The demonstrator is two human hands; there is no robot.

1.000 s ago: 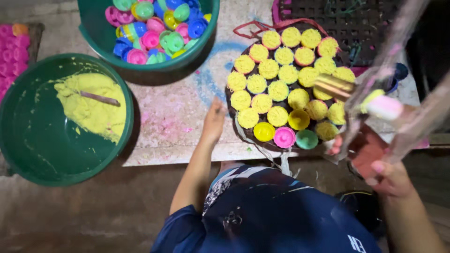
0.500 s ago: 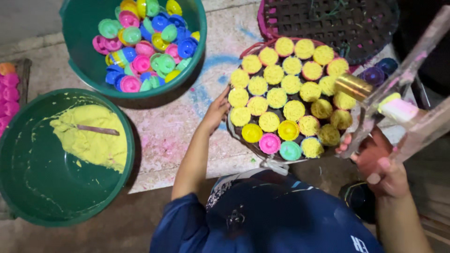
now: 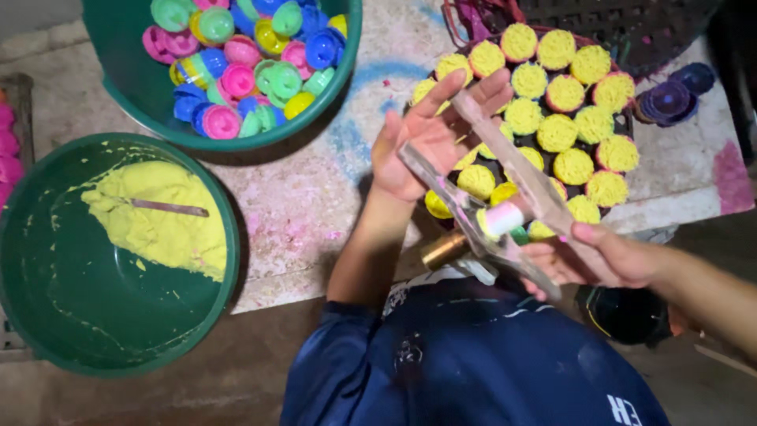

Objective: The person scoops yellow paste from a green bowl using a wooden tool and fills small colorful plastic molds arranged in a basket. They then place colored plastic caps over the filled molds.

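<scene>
Left hand [image 3: 430,138], earlier resting at the tray's edge, now lifted with fingers spread open against a clear plastic strip [image 3: 520,177]. Right hand [image 3: 607,256] fingers closed on that strip's lower end. Behind: round tray [image 3: 623,122] of yellow filled cups; green basin [image 3: 71,315] of yellow paste; basin [image 3: 142,87] of coloured cups on the worktop [image 3: 300,189].

No packages, signs or screens in view (nor any labels).
</scene>
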